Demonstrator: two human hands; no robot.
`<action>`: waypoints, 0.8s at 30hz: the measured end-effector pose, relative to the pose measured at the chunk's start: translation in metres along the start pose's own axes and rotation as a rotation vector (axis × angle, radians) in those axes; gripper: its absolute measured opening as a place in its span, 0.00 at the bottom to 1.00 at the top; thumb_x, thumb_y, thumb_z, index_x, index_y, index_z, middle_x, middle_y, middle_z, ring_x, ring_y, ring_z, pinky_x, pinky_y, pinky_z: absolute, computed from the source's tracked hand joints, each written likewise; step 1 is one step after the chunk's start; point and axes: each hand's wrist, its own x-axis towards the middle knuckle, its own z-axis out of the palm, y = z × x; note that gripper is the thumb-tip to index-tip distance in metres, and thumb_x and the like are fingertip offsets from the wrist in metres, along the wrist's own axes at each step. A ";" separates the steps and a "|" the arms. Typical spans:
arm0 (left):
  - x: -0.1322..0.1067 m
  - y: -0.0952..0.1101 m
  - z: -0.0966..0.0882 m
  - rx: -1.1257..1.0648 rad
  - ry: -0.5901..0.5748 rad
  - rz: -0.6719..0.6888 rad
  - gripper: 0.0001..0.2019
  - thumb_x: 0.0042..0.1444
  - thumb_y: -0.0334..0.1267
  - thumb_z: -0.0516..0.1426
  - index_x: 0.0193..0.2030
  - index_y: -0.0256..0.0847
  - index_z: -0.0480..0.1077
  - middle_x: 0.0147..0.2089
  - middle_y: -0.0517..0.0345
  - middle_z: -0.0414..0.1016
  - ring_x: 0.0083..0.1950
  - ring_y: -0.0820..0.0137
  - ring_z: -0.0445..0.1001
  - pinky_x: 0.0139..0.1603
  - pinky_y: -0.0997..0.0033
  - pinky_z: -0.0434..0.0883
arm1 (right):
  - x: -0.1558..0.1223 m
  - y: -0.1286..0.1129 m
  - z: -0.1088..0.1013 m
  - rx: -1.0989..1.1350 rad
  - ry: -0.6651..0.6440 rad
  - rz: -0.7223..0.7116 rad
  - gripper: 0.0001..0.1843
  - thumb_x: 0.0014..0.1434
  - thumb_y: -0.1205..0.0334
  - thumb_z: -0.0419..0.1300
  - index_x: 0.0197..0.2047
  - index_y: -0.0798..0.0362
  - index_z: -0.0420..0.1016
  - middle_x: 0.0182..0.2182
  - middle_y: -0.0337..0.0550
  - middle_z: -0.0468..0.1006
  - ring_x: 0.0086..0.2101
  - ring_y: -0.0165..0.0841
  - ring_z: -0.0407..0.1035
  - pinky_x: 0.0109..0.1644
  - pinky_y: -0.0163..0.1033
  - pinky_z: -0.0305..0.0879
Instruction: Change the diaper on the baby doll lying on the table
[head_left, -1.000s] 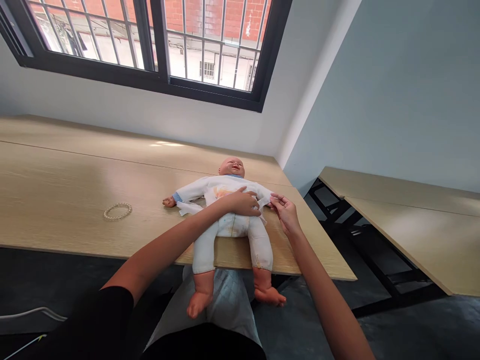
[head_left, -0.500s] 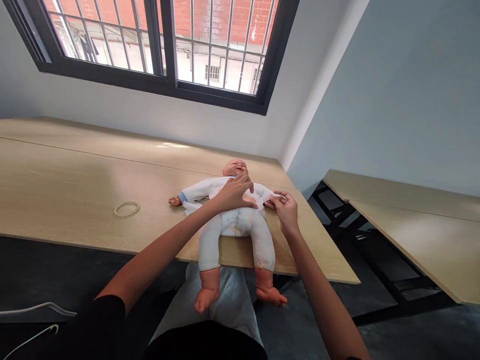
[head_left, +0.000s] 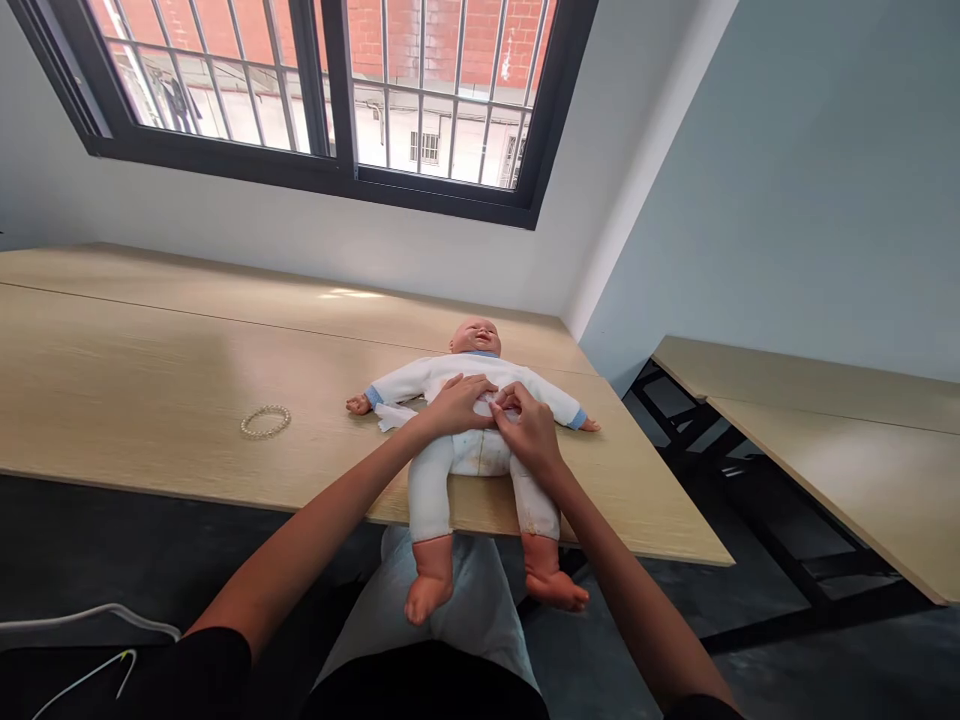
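A baby doll in a white suit with blue cuffs lies on its back at the table's front edge, its feet hanging past it. A white diaper with a faint print is around its hips. One loose diaper tab sticks out on the left side. My left hand lies over the front of the diaper at the doll's belly, thumb and fingers apart. My right hand meets it there, thumb and fingertips pinched on the diaper's other tab, which is mostly hidden by the fingers.
A beaded bracelet lies on the wooden table to the left. A second table stands at the right across a gap. Behind is a wall with a barred window. White cables show at lower left.
My right hand has moved left from beside the doll's arm to its belly, bringing the diaper tab across. The doll's arm on that side now shows. My left hand has flattened lower.
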 end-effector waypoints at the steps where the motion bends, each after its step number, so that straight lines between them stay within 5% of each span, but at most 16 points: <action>1: -0.001 0.000 0.000 -0.012 0.002 0.004 0.18 0.55 0.42 0.60 0.52 0.41 0.70 0.58 0.51 0.74 0.64 0.56 0.66 0.71 0.49 0.54 | -0.001 0.000 0.001 -0.014 -0.017 0.002 0.04 0.59 0.59 0.58 0.35 0.49 0.67 0.30 0.40 0.79 0.35 0.39 0.76 0.42 0.41 0.67; 8: -0.025 -0.011 -0.017 -0.256 0.095 0.079 0.34 0.53 0.47 0.62 0.65 0.41 0.58 0.68 0.46 0.64 0.69 0.59 0.62 0.71 0.56 0.58 | -0.018 0.000 -0.001 -0.080 -0.146 -0.071 0.16 0.66 0.61 0.51 0.56 0.51 0.66 0.46 0.50 0.80 0.48 0.44 0.75 0.53 0.48 0.68; 11: -0.050 -0.024 -0.034 -0.322 0.223 0.032 0.25 0.56 0.46 0.59 0.58 0.41 0.65 0.63 0.47 0.69 0.66 0.59 0.66 0.67 0.57 0.63 | -0.025 0.005 -0.003 -0.108 -0.187 -0.181 0.18 0.67 0.64 0.47 0.59 0.52 0.63 0.48 0.51 0.79 0.53 0.43 0.72 0.64 0.54 0.58; 14: -0.079 -0.041 -0.052 -0.279 0.171 -0.084 0.15 0.57 0.44 0.56 0.48 0.42 0.71 0.53 0.51 0.76 0.55 0.59 0.74 0.60 0.57 0.69 | -0.028 0.010 -0.003 -0.113 -0.192 -0.199 0.17 0.68 0.63 0.46 0.57 0.52 0.65 0.49 0.51 0.79 0.54 0.43 0.70 0.68 0.57 0.49; 21: -0.117 -0.066 -0.062 -0.093 0.044 -0.201 0.20 0.48 0.38 0.60 0.50 0.45 0.72 0.50 0.54 0.76 0.52 0.58 0.73 0.51 0.62 0.69 | -0.015 0.006 -0.017 0.066 -0.129 -0.182 0.15 0.66 0.56 0.54 0.52 0.52 0.70 0.51 0.51 0.76 0.54 0.42 0.69 0.61 0.50 0.62; 24: -0.115 -0.067 -0.055 -0.083 0.135 -0.258 0.11 0.49 0.35 0.57 0.41 0.44 0.74 0.42 0.56 0.77 0.46 0.60 0.73 0.48 0.64 0.68 | 0.001 -0.004 -0.027 0.081 -0.010 -0.221 0.13 0.66 0.55 0.56 0.49 0.52 0.72 0.48 0.50 0.76 0.52 0.41 0.70 0.59 0.47 0.64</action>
